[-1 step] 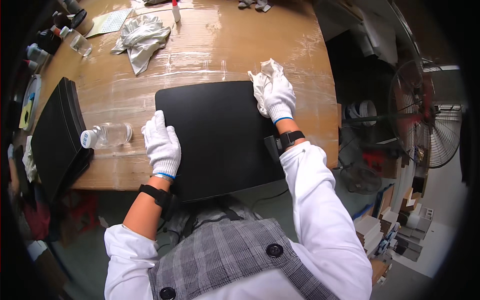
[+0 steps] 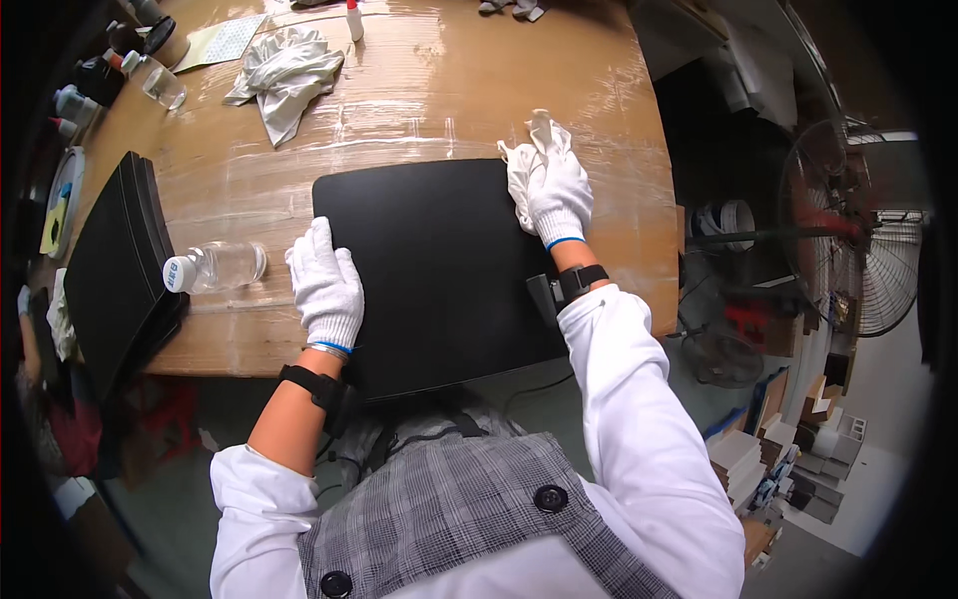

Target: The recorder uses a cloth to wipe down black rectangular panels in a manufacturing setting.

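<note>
A flat black panel with rounded corners lies on the table in front of me, its near edge hanging over the table's edge. My left hand, in a white knit glove, rests along the panel's left edge with its fingers stretched out, holding nothing. At the panel's far right corner, my right hand, gloved the same way, is closed on a bunched off-white cloth. The cloth touches the panel's edge; part of it is hidden under the fingers.
A transparent bottle lies on its side left of the panel, beside a stack of black panels. Farther back are a crumpled white cloth, a small red-capped bottle and another bottle. A fan stands at the right.
My right hand and the cloth have shifted very slightly, with the cloth's upper tip now narrower and higher. My left hand stays on the panel's left edge.
</note>
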A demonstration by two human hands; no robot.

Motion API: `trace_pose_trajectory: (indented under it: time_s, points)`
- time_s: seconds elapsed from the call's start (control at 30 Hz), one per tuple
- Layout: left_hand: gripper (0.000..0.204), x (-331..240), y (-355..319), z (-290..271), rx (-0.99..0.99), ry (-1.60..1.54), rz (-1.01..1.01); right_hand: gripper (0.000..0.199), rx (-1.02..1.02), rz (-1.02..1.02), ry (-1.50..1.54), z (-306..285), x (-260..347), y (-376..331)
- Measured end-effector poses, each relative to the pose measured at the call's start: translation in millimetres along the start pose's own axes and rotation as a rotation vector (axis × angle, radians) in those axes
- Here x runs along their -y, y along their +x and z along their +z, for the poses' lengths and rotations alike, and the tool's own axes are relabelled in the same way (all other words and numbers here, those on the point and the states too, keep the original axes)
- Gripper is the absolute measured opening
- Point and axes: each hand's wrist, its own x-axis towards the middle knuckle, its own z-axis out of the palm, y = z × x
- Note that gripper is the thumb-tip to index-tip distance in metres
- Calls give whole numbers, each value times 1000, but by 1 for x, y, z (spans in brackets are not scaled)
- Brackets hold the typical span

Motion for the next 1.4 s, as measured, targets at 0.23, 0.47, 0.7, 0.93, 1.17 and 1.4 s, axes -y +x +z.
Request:
trace_pose_trajectory:
  time_s: [0.23,0.47,0.7,0.93,1.17,1.4]
  points:
    - [53,7,-6,-9,3,20,-38,52,326,197,292,-54,10,-98]
    - [53,5,-5,5,-40,-43,-33,40,14,93,-201,-2,3,-1]
    - [46,8,-1,1,-147,-115,-29,59,195,81,-234,-53,-36,-167]
    - [44,23,-17,-22,-60,-378,-24,57,61,-625,-12,-34,30,-174]
    - [32,65,-120,-97,147,-723,1,35,-24,-212,-200,4,137,-34]
    - [27,94,-148,-103,650,-860,-390,41,68,-1133,348,-42,181,-203]
